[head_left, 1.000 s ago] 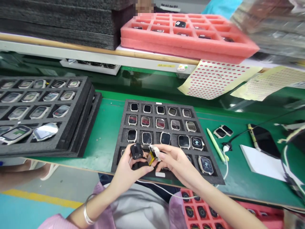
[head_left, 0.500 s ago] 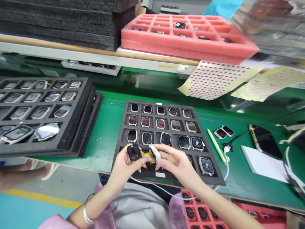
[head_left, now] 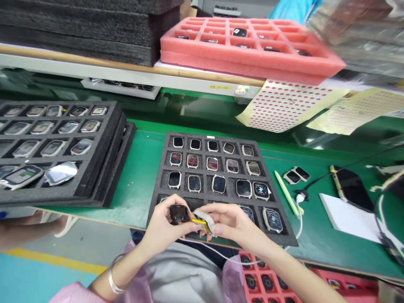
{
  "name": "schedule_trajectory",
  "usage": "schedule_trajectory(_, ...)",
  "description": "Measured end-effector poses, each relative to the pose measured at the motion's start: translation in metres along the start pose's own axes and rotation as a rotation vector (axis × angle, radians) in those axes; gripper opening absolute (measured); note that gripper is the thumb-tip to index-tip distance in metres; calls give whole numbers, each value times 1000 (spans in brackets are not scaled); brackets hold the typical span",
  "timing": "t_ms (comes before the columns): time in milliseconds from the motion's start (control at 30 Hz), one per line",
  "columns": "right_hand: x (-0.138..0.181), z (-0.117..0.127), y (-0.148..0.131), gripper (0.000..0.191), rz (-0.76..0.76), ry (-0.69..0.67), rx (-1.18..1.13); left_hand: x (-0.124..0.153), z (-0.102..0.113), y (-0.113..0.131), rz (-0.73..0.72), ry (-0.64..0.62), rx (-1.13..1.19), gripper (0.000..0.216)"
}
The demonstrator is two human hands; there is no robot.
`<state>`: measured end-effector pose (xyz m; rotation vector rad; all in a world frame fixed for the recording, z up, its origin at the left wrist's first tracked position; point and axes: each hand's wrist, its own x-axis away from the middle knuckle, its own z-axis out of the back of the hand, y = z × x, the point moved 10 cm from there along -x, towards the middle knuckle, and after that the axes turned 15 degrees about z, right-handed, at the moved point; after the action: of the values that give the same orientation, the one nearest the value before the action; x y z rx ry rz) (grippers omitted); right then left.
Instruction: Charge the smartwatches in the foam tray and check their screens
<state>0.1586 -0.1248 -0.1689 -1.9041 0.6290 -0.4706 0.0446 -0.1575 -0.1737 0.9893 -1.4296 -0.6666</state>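
My left hand (head_left: 168, 221) pinches a black smartwatch back cover (head_left: 179, 213) between thumb and fingers. In my right hand (head_left: 232, 221) is a pale smartwatch case (head_left: 205, 219), tilted on its edge. A yellow battery (head_left: 199, 221) sits between the two parts, close to my left thumb; what it is fixed to cannot be made out. Both hands are over the front edge of a dark foam tray (head_left: 225, 194), which holds rows of square smartwatches. A lit smartwatch (head_left: 273, 219) lies in its front right pocket.
Stacked foam trays with watches (head_left: 94, 168) stand at left. To the right lie a green pen-shaped tool (head_left: 286, 192), two small watches (head_left: 296, 174), a white cable (head_left: 301, 210), a phone (head_left: 352, 189) and a white box (head_left: 350, 219). A pink foam tray (head_left: 249, 67) rests on the shelf above.
Both hands have moved slightly down toward me. The back cover and the case have tilted, and the battery now shows more edge-on between them.
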Motion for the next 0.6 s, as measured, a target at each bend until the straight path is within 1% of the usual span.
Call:
schedule_trajectory(67, 2, 1, 3, 40, -12, -20, 7, -1, -4, -6, 63, -34, 26, 34)
schedule_trajectory(167, 4, 2, 4, 46, 24, -47, 17, -1, -7, -8, 98, -59, 42, 38)
schedule_trajectory(267, 5, 0, 1, 51, 99, -57, 25, -1, -7, -11, 119, -75, 36, 40)
schedule_trajectory(367, 5, -1, -6, 52, 195, -40, 77, -1, -10, -13, 118, -111, 1, 42)
schedule_trajectory(467, 6, -5, -13, 54, 272, -64, 149, -2, -17, -18, 140, -182, -13, 43)
schedule_trajectory(600, 7, -11, -16, 58, 291, -137, 167, -3, -29, -25, 186, -300, 20, 46)
